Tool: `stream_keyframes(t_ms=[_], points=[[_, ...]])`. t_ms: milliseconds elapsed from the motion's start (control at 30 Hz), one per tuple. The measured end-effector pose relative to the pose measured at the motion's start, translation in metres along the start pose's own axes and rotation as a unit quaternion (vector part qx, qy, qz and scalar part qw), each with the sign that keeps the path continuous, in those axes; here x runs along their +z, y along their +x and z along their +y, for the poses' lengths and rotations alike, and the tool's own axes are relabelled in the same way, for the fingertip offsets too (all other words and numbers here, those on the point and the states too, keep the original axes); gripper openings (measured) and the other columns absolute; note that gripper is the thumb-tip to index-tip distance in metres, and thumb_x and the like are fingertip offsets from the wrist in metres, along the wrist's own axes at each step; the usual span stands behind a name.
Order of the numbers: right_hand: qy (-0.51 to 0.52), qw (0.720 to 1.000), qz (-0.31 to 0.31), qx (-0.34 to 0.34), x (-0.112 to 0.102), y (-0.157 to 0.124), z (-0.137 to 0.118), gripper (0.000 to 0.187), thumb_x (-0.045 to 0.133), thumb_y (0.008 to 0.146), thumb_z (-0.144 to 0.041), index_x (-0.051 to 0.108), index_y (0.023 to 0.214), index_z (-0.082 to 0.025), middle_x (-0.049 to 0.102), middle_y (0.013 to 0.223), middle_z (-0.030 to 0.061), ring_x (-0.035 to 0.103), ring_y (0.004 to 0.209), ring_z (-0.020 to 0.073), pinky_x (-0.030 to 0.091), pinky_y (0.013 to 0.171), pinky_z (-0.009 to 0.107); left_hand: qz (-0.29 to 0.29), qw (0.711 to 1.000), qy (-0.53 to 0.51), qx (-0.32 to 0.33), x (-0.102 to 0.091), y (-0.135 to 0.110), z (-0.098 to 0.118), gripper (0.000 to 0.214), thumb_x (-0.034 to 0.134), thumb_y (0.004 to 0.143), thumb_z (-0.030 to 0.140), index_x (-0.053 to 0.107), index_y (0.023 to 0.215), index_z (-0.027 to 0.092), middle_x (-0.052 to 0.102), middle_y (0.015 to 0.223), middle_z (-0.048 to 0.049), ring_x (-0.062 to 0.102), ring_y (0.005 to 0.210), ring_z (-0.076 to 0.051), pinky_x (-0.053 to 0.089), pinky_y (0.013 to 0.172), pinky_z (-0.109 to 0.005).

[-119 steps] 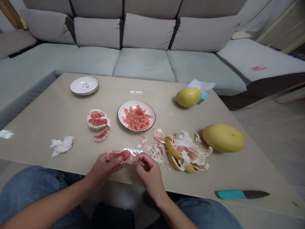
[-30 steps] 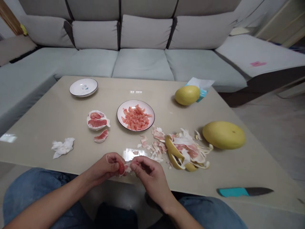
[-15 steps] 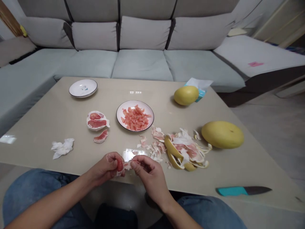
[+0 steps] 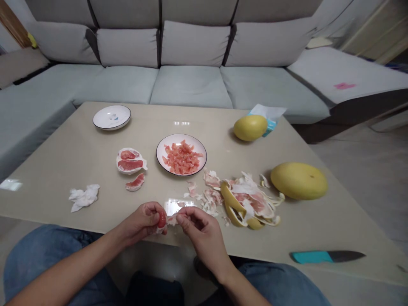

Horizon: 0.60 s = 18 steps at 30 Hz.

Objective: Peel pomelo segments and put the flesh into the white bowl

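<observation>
My left hand (image 4: 143, 222) is closed around a red pomelo segment (image 4: 161, 219) at the table's near edge. My right hand (image 4: 197, 227) pinches the pale membrane (image 4: 172, 220) that hangs off that segment. Both hands meet just in front of a heap of peel and membrane scraps (image 4: 242, 202). A plate of pink pomelo pieces (image 4: 181, 159) stands behind them in the middle of the table. To its left lie a partly peeled pomelo chunk (image 4: 130, 161) and a single loose segment (image 4: 135, 182).
Two whole yellow pomelos (image 4: 298, 180) (image 4: 250, 127) lie on the right side, one beside a tissue pack (image 4: 267, 114). A teal-handled knife (image 4: 328, 256) lies at the near right. An empty white dish (image 4: 111, 117) and a crumpled tissue (image 4: 83, 197) are on the left. A grey sofa (image 4: 191, 55) stands behind the beige table (image 4: 63, 157).
Four seconds ago the segment lay long between both hands; now it is tucked end-on into my left hand and my right hand pulls membrane off it. The hands have hardly shifted in the last second.
</observation>
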State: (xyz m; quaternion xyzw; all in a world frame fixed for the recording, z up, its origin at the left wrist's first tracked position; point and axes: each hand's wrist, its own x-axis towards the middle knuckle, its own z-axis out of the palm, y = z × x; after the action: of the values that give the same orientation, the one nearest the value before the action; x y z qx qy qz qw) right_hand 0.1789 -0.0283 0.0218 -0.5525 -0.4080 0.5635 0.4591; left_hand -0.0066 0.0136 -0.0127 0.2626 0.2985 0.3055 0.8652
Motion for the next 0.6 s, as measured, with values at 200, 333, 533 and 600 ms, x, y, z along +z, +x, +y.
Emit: stream_keyframes(t_ms=[200, 333, 533, 600], points=[[0.004, 1.0, 0.008, -0.008, -0.004, 0.003, -0.002, 0.029, 0.071, 0.075, -0.046, 0.068, 0.075, -0.017, 0.057, 0.06, -0.0007, 0.043, 0.052, 0.011, 0.034, 0.048, 0.023, 0.007, 1.0, 0.005, 0.02, -0.002, 0.002, -0.002, 0.029, 0.084, 0.067, 0.032, 0.065, 0.075, 0.012, 0.065, 0.067, -0.0016, 0.067, 0.061, -0.015, 0.049, 0.061, -0.024], [0.005, 0.997, 0.075, -0.029, -0.016, 0.009, -0.008, 0.032, 0.072, 0.073, -0.049, 0.068, 0.078, -0.018, 0.059, 0.064, 0.0002, 0.047, 0.053, 0.0117, 0.039, 0.05, 0.023, 0.015, 1.0, 0.002, 0.025, -0.004, 0.003, 0.004, 0.03, 0.082, 0.068, 0.036, 0.064, 0.075, 0.012, 0.063, 0.066, -0.0005, 0.064, 0.058, -0.012, 0.049, 0.058, -0.022], [0.007, 1.0, 0.004, -0.013, -0.014, 0.012, -0.004, 0.032, 0.071, 0.076, -0.049, 0.068, 0.08, -0.018, 0.059, 0.064, 0.0001, 0.05, 0.057, 0.0125, 0.042, 0.053, 0.024, -0.006, 0.996, 0.088, -0.001, 0.005, 0.0, 0.009, 0.046, 0.07, 0.08, 0.04, 0.056, 0.121, 0.024, 0.065, 0.096, -0.0056, 0.07, 0.071, -0.021, 0.053, 0.06, -0.031], [0.015, 1.0, 0.0, -0.013, -0.011, 0.011, -0.002, 0.031, 0.071, 0.076, -0.049, 0.067, 0.082, -0.018, 0.061, 0.067, 0.0008, 0.053, 0.06, 0.0139, 0.045, 0.056, 0.025, 0.01, 0.989, 0.146, 0.008, 0.009, -0.001, 0.009, 0.041, 0.07, 0.08, 0.038, 0.059, 0.117, 0.024, 0.064, 0.103, -0.0069, 0.069, 0.074, -0.021, 0.053, 0.061, -0.03]])
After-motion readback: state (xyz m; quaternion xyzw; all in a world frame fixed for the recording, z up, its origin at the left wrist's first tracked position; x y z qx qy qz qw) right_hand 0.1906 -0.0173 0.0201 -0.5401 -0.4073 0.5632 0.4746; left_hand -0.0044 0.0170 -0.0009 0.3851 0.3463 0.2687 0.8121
